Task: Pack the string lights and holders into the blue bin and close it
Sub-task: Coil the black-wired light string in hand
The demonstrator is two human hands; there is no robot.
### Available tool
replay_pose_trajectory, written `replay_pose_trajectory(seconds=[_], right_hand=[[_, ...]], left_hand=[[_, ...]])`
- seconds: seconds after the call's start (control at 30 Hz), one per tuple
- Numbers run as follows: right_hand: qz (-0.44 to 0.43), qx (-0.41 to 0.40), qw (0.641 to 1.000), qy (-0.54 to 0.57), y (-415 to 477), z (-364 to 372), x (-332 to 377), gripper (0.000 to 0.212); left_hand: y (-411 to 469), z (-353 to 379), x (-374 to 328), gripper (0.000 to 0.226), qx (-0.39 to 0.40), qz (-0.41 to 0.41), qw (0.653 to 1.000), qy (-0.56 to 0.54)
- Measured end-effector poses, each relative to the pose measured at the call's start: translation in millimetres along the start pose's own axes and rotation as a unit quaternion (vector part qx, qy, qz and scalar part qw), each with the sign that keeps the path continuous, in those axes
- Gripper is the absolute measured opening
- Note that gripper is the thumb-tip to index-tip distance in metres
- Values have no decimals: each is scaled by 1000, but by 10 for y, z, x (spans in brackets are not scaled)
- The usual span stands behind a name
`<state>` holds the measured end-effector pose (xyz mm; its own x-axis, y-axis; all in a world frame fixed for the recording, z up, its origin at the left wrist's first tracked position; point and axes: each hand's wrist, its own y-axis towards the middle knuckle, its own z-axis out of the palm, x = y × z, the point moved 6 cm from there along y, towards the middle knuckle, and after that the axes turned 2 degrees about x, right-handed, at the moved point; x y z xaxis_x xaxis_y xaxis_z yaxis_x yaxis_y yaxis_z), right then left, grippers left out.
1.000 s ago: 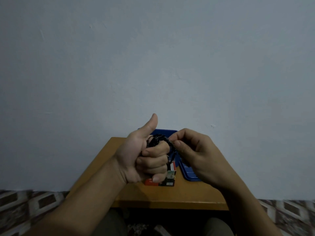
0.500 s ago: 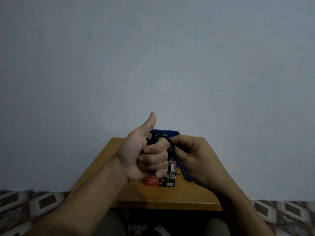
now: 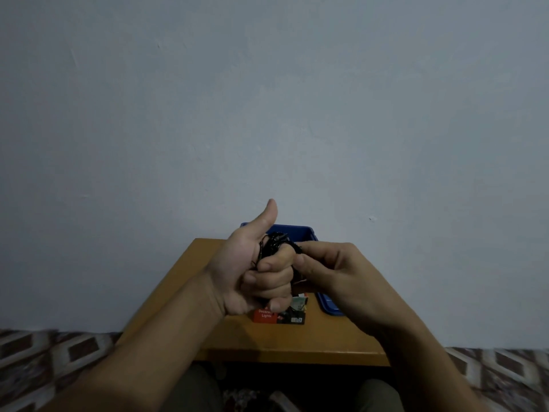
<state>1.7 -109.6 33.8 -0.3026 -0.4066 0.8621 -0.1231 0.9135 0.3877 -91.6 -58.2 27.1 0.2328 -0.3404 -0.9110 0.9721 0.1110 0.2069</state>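
Against a grey wall (image 3: 267, 114), your wooden surface (image 3: 297, 343) carried one blue bin (image 3: 300, 231), one lid (image 3: 328, 305) and one red box (image 3: 263, 316). Above it, your left hand (image 3: 255, 272) clenched the string lights (image 3: 276, 240); your right hand (image 3: 341, 272) pinched a strand.

Blue bin (image 3: 303, 231) interior out of view

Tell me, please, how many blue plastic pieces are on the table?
2. The blue bin stands at the far edge of the table, behind the left hand. A flat blue piece, probably its lid, lies partly under the right hand. The hands may hide others.
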Motion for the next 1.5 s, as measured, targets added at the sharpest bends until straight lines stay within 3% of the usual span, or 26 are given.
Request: replay_pose_trajectory(seconds=[0.23, 0.63, 1.17, 1.5], right_hand=[[15, -7, 1000, -18, 41, 7, 11, 26], [41, -25, 998, -51, 88, 42, -67, 20], [43, 27, 996, 76, 67, 105, -165, 27], [23, 15, 994, 107, 71, 78, -181, 27]], left_hand=[[21, -54, 19, 80, -81, -3, 995, 55], [-18, -96, 37, 72, -120, -30, 989, 79], [-182, -190, -31, 66, -196, -33, 968, 155], [-184, -190, -115, 50, -288, -4, 944, 158]])
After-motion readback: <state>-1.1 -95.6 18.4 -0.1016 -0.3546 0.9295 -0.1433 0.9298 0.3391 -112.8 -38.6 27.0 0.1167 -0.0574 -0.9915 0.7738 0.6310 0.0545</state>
